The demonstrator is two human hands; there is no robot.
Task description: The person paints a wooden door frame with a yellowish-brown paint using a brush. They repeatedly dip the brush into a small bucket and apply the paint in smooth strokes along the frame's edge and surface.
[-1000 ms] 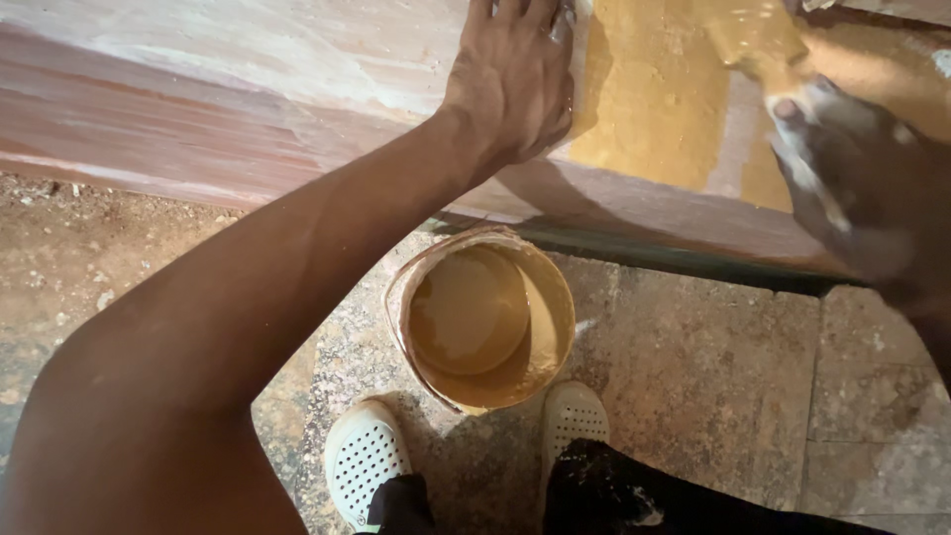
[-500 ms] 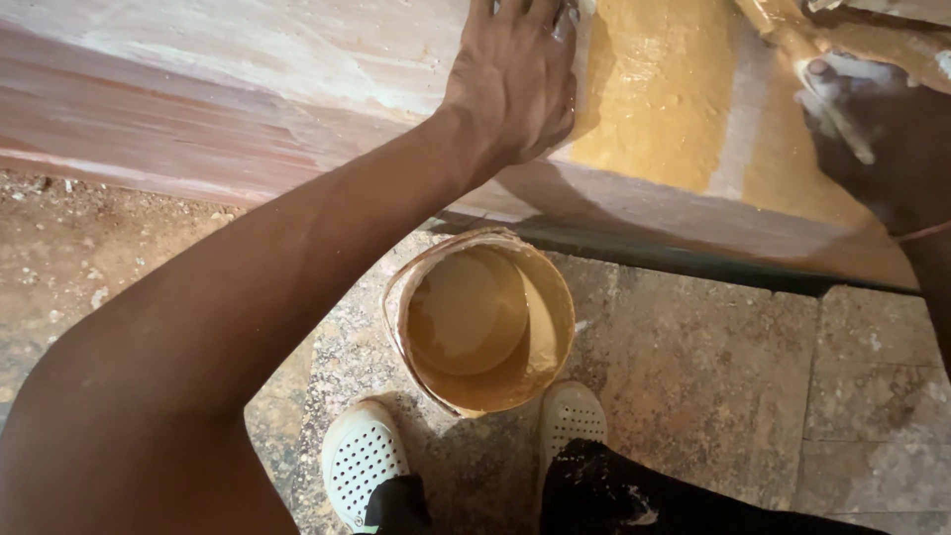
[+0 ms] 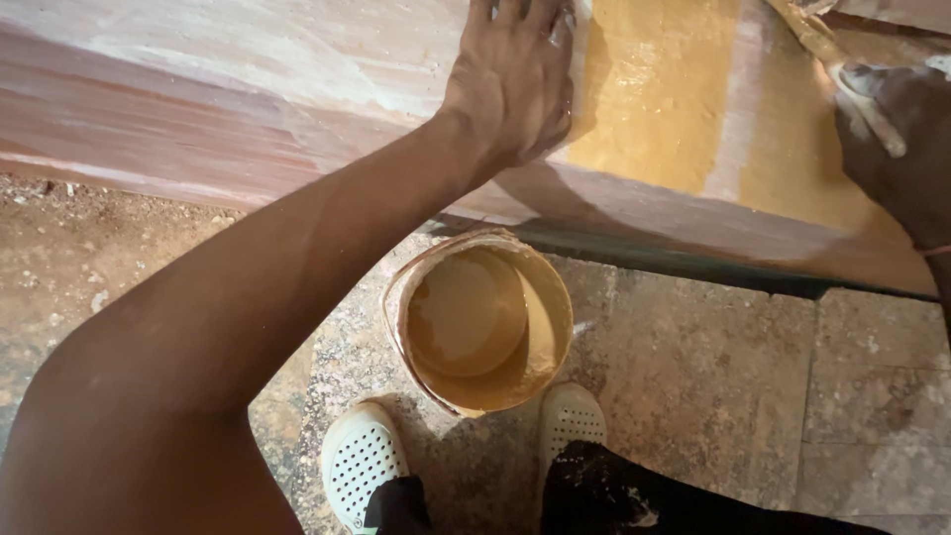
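Note:
My left hand (image 3: 515, 84) lies flat, palm down, on a long pale pinkish ledge (image 3: 248, 109), fingers spread, holding nothing. To its right the ledge is coated with wet yellow-ochre paint (image 3: 654, 89). My right hand (image 3: 897, 149), smeared with paint, is at the right edge of the view and is closed around the handle of a paint-covered brush (image 3: 822, 45) that reaches up to the top edge. Below the ledge, between my feet, stands a round bucket (image 3: 478, 319) with ochre paint inside.
My two white perforated clogs (image 3: 359, 461) (image 3: 572, 416) stand on stone floor tiles (image 3: 713, 367). A dark gap (image 3: 684, 266) runs under the ledge. Left of the tiles lies rough gravelly ground (image 3: 69, 267).
My right hand has risen toward the upper right with the brush, moving off the painted patch. My left hand and the bucket have stayed put.

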